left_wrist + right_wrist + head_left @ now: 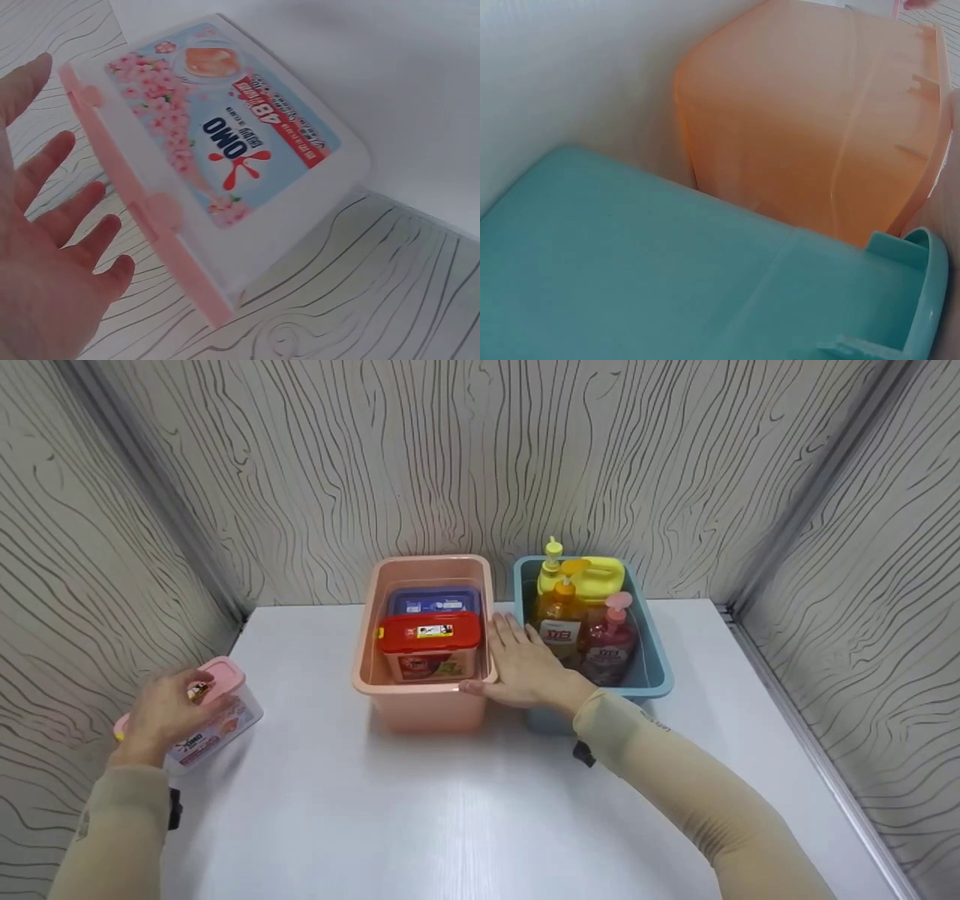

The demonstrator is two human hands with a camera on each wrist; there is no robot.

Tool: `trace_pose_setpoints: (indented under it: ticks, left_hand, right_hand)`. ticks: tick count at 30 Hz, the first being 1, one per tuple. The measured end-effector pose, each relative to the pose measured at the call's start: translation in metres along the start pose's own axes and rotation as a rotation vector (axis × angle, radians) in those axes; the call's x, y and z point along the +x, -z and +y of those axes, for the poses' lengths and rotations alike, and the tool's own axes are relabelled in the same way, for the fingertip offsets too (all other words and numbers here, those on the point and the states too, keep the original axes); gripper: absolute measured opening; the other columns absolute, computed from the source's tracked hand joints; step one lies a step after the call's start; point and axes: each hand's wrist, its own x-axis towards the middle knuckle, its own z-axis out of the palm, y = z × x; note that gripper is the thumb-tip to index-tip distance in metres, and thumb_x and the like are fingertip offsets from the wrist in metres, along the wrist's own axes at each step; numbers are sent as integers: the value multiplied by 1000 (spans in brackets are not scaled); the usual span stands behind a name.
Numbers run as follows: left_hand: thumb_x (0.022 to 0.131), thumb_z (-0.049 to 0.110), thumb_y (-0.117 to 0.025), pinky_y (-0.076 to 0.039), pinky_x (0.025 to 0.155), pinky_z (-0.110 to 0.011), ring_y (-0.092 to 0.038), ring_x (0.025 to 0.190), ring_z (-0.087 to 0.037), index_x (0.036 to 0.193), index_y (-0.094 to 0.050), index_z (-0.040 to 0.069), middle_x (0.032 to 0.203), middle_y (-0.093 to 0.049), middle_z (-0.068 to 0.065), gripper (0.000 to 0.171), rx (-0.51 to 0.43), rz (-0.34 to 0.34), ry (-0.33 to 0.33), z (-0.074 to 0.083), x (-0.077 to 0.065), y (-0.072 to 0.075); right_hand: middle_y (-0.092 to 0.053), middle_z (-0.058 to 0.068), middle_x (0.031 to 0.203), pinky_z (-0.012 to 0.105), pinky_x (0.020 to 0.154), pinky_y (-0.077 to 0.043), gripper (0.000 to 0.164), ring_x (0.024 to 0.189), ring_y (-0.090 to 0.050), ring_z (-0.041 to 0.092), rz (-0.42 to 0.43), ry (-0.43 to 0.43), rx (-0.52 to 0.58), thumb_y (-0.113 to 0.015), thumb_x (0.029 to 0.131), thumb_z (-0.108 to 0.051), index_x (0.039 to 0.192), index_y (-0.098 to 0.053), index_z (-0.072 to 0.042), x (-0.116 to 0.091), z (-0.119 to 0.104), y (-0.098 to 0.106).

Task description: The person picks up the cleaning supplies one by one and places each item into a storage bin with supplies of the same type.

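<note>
My left hand (169,709) is over a white OMO laundry-capsule box (225,135) with a pink lid (225,675), standing at the table's left side. In the left wrist view its fingers (71,214) are spread beside the lid, not wrapped round the box. My right hand (529,664) lies with straight fingers along the right rim of the pink bin (427,709), its thumb at the front corner. Inside that bin sit a red-lidded box (431,641) and, behind it, a blue-lidded box (435,601).
A blue-green bin (656,660) stands close to the right of the pink one. It holds a yellow jug (600,577), an orange pump bottle (559,619), a red pump bottle (609,649) and a yellow pump top (553,551). Wood-patterned panels (480,457) enclose the white table (450,810).
</note>
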Motion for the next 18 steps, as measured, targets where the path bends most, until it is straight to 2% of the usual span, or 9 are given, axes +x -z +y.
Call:
trace_pose_setpoints:
  ticks: [3,9,15,18]
  left_hand:
    - [102,56,-77,-49,103,-77,-56,123,-55,145,-64,-5,141,-62,-38,76,5,27,-2,-4,0,-5]
    - [102,53,-79,-42,109,-82,-51,130,-60,144,-64,-3,151,-55,-39,72,-32,43,31,-7,2,-11]
    - [103,42,-77,-47,102,-76,-56,121,-54,139,-67,-2,142,-61,-37,57,-42,62,38,-4,5,-12]
    - [105,42,-75,-47,102,-75,-55,121,-54,139,-67,-1,139,-62,-36,56,-45,57,43,-1,6,-12]
  right_hand:
    - [2,16,192,62,146,-7,134,180,2,38,5,-4,2,-37,92,-101,181,-3,-6,0,-1,0]
    - [2,16,192,62,146,-9,134,180,1,38,10,-9,-3,-37,93,-101,181,-3,-6,1,-1,0]
    - [2,16,192,63,145,-9,133,180,1,38,11,-4,-6,-38,93,-100,181,-4,-6,1,-1,-1]
    - [2,16,192,64,145,-9,133,180,1,39,10,-2,-7,-37,93,-100,181,-3,-5,1,0,-1]
